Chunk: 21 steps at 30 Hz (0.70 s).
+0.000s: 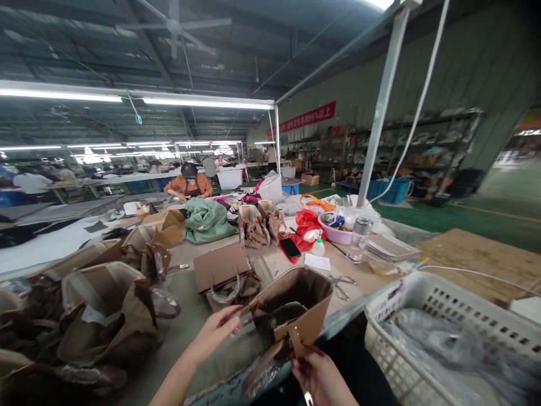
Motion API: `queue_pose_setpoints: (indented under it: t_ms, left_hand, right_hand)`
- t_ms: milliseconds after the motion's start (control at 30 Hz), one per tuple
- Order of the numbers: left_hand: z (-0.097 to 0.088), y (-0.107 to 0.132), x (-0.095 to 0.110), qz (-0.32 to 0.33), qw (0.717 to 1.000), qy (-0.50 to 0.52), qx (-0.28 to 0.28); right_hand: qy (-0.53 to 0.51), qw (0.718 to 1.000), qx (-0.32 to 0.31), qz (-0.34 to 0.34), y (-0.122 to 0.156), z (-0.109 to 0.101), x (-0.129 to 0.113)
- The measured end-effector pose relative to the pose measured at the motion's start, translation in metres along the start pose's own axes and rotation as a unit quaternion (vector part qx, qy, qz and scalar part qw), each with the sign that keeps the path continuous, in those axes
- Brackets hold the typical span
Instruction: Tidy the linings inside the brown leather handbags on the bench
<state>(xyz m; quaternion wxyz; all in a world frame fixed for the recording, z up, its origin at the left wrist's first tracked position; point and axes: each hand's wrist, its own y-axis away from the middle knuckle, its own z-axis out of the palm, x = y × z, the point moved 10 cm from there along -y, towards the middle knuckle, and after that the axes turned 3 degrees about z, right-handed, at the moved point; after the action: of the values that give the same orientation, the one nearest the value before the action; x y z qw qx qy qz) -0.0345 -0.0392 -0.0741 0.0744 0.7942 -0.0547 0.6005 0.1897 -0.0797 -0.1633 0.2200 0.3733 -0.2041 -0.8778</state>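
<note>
A brown handbag stands tilted at the table's near edge, its mouth open upward and dark inside. My right hand is closed on a narrow brown strap on the bag's near side. A shiny metal piece shows below these fingers. Beside the bag's left side, my left hand has its fingers stretched toward it; whether they touch it is unclear. A handle in clear wrap hangs beneath the bag. Just beyond my left hand lies another brown bag with a wrapped handle.
Several brown bags crowd the left. Scissors, a black phone, a jar and a pink basin lie ahead. At right stands a white basket holding clear plastic. A co-worker sits across the table.
</note>
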Motion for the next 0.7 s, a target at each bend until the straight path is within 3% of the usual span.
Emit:
queue_pose_setpoints:
  t_ms: [167,233,333,467,567,633,700]
  left_hand:
    - [0.068,0.019,0.014,0.057,0.995,0.043,-0.070]
    - [0.086,0.024,0.013,0.051,0.997,0.002,-0.049]
    - [0.096,0.028,0.024,0.056,0.997,-0.038,0.033]
    - [0.101,0.027,0.058,0.061,0.994,-0.045,0.083]
    - [0.114,0.012,0.095,0.077,0.993,-0.046,0.072]
    - [0.134,0.003,0.123,0.093,0.993,-0.033,0.057]
    - [0.165,0.000,0.155,0.130,0.990,-0.037,0.036]
  right_hand:
    - [-0.027,0.999,0.005,-0.025,-0.004,0.008,-0.009]
    - [-0.037,0.999,-0.001,-0.032,-0.005,0.008,-0.014]
    - [-0.042,0.997,-0.036,-0.054,0.002,0.011,-0.025]
    - [-0.002,0.978,-0.155,-0.140,0.033,0.034,-0.052]
    - [0.130,0.935,-0.235,-0.230,0.064,0.055,-0.070]
    - [0.236,0.897,-0.229,-0.295,0.084,0.055,-0.080]
    - [0.289,0.887,-0.165,-0.321,0.100,0.038,-0.088]
